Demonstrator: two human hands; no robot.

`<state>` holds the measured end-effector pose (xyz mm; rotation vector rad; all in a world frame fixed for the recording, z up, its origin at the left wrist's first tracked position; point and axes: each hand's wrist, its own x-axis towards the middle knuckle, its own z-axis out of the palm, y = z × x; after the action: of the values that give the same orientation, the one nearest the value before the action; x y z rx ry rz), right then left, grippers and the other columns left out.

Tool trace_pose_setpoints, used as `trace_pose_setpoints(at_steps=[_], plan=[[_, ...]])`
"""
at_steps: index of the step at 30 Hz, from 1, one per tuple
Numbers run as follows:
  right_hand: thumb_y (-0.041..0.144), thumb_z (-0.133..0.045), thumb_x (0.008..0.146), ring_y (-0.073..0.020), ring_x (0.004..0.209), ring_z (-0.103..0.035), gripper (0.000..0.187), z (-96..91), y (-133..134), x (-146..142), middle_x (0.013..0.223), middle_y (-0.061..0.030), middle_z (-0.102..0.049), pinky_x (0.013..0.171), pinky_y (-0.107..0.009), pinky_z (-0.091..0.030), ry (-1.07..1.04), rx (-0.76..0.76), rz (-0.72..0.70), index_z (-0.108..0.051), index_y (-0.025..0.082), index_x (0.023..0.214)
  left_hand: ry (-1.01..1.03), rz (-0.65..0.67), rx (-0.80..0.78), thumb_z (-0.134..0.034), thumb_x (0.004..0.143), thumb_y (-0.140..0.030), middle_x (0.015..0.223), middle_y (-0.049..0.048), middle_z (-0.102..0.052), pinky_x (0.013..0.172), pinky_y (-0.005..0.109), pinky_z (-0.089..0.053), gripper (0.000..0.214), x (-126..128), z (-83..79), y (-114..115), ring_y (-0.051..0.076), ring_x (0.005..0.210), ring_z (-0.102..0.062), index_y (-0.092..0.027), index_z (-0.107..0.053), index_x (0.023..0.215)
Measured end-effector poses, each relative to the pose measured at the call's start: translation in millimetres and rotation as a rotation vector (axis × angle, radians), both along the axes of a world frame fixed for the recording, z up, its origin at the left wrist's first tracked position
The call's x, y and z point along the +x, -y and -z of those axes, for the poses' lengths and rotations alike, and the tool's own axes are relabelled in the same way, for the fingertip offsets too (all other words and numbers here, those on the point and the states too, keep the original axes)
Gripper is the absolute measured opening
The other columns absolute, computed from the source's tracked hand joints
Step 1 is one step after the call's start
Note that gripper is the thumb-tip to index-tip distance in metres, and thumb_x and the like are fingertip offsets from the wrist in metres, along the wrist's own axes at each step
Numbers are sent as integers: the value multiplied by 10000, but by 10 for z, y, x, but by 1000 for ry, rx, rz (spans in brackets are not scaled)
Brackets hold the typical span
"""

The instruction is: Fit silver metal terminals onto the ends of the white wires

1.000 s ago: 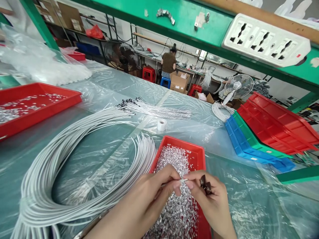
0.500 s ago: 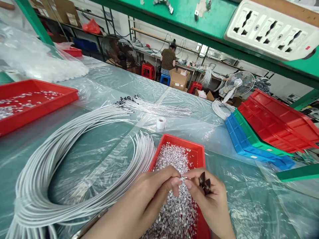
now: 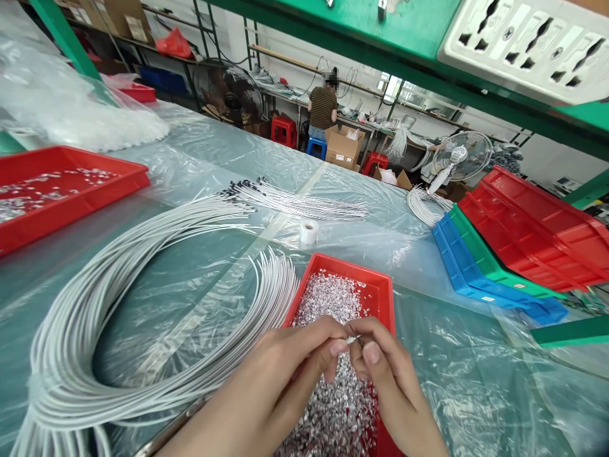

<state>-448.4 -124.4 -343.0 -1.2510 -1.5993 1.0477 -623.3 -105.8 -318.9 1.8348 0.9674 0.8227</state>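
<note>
My left hand (image 3: 304, 352) is closed, its thumb and index finger pinching a short white cable end (image 3: 352, 339) over a red tray (image 3: 387, 298) of small shiny metal pieces (image 3: 328, 406). Thin dark wire tips seem to stick out of that end. My right hand (image 3: 390, 374) is at the same tip with its fingers curled. Its index finger meets the wire tips and the thumb is bent just below. What lies inside these fingers is hidden. Left of the tray is a large curved bundle of grey-white cables (image 3: 61, 355), partly behind my left forearm.
Behind the tray stand a white roll (image 3: 309, 232) and a second cable bundle (image 3: 299, 202) with dark ends. Another red tray (image 3: 95, 200) sits left; stacked bins (image 3: 533, 235) lean right. A green shelf (image 3: 380, 38) carrying a power strip (image 3: 528, 47) crosses overhead. A person (image 3: 322, 111) is far back.
My right thumb has come off the cable end and bent back, while the fingers curled in. The dark brown pointed pieces in my right palm are out of sight. My left hand keeps its pinch.
</note>
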Motion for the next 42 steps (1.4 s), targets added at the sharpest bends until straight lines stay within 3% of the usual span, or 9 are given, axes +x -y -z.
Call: trace_pose_setpoints(at_steps=[7,14,18,23,29,32,36,39,42], plan=[[549,-447,921,-165,617,-405,347,-55,-11,6,663,10,-408,567,-287,-339,-11,-104,-27,-643,276,1006,-15,10,-27,-382,964,-312,681,-45,-587,577,223,-401,215,-13,11,24,115,628,-572,-237,-540,839],[496,-463,942,-131,572,-370,276,-56,-55,16,625,43,-341,515,-261,-291,-162,-133,-163,-616,284,1029,-26,-10,-12,-417,960,-302,711,-58,-618,580,210,-409,176,-12,52,27,107,652,-590,-258,-556,860],[481,-478,942,-126,591,-403,250,-43,-37,1,643,41,-369,537,-254,-327,-184,-160,-130,-615,308,1058,-29,-25,73,-421,960,-278,721,-52,-636,557,208,-414,158,10,66,25,107,623,-596,-254,-559,887],[512,-501,919,-141,680,-496,261,-75,4,-37,676,36,-447,708,-282,-414,-216,-179,-74,-628,323,1047,-58,-68,185,-419,959,-260,697,-53,-635,528,193,-410,181,48,74,41,104,596,-603,-236,-513,806],[502,-509,919,-140,704,-519,244,-83,12,-48,685,37,-497,671,-254,-409,-244,-198,-60,-617,311,1024,-57,-66,192,-389,960,-225,690,-34,-641,502,194,-411,191,46,41,48,108,560,-599,-218,-537,840],[465,-500,934,-144,752,-556,206,-68,31,-47,799,24,-607,685,-247,-418,-253,-153,-91,-598,314,1035,-55,-58,208,-390,949,-195,650,-45,-614,474,180,-406,168,43,7,53,109,570,-614,-221,-534,866],[494,-495,923,-190,899,-567,239,-19,89,-24,954,4,-632,802,-302,-407,-160,-166,-45,-604,334,1063,-3,-91,258,-416,931,-174,699,-63,-645,464,151,-413,127,39,-13,86,92,556,-613,-257,-513,925],[525,-498,906,-224,941,-542,283,12,98,-8,1003,-21,-616,823,-345,-385,-97,-181,-6,-615,318,1060,-19,-133,230,-404,939,-215,683,-55,-644,441,169,-387,128,46,-25,111,93,512,-578,-246,-499,859],[539,-486,905,-219,877,-529,307,13,33,-7,947,-33,-601,757,-336,-381,-76,-162,13,-629,287,1006,-32,-164,103,-366,953,-317,630,-41,-587,424,192,-360,225,54,-50,141,97,472,-512,-231,-510,803]])
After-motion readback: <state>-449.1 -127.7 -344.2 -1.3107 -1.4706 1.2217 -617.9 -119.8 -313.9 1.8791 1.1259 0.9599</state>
